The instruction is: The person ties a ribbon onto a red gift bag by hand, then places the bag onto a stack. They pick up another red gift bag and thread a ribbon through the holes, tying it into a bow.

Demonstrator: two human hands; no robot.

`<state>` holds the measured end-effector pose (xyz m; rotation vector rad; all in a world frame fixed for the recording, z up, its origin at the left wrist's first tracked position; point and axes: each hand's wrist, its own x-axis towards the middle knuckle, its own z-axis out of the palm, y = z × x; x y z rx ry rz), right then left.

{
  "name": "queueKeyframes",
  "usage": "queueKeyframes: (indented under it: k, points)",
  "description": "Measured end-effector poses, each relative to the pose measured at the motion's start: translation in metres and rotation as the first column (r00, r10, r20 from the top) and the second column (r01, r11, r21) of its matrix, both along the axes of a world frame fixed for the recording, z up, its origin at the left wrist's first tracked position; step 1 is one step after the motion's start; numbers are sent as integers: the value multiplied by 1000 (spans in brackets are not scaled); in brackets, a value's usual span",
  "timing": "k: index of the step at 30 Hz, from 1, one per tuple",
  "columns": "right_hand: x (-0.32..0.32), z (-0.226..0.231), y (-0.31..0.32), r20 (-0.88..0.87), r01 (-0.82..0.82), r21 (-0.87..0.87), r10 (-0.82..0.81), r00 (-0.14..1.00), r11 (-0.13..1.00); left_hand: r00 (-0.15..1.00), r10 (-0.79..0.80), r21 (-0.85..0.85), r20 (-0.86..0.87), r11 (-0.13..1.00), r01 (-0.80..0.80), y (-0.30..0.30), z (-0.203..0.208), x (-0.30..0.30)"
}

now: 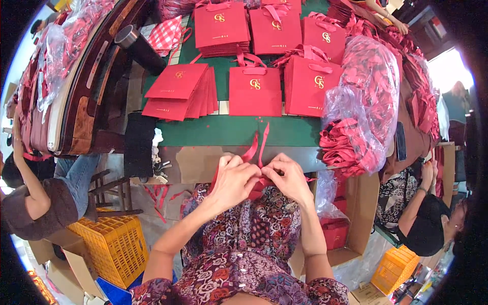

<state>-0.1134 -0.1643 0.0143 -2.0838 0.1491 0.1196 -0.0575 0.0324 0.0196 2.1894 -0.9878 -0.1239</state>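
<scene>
At the table's near edge, close to my body, my left hand [235, 179] and my right hand [287, 177] are side by side with fingers pinched. Between them they grip a red ribbon [265, 142], whose two loose ends stick up past my fingers. Some red material shows under my fingertips, mostly hidden by the hands; I cannot tell its full shape. Beyond my hands a red paper gift bag [255, 96] with a ribbon handle lies on the green tabletop [213, 133]. To its left is a fanned stack of red bags [178, 84], to its right another stack [312, 89].
More red bag stacks [221, 28] lie farther back. A clear plastic sack [371, 81] of red ribbons sits at the right, above a cardboard box [360, 218] holding red bags. A black tumbler [138, 47] stands left. Yellow crates [114, 249] sit below; other people work on both sides.
</scene>
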Motion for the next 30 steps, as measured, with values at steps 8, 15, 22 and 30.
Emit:
queueKeyframes:
  k: [8,15,22,30]
  points:
    - [13,6,-8,47,-160,12,160,986,987,965,-69,5,251,998,70,-1,2,-2]
    - [25,-24,-12,188,244,238,-291,938,940,994,-71,-28,83,997,73,-4,11,5]
    - [11,-11,-16,114,242,119,-255,960,963,977,202,-12,-70,979,-203,1,16,30]
    - [3,3,10,210,81,-110,-56,976,991,963,229,-32,-142,971,-236,-13,-14,54]
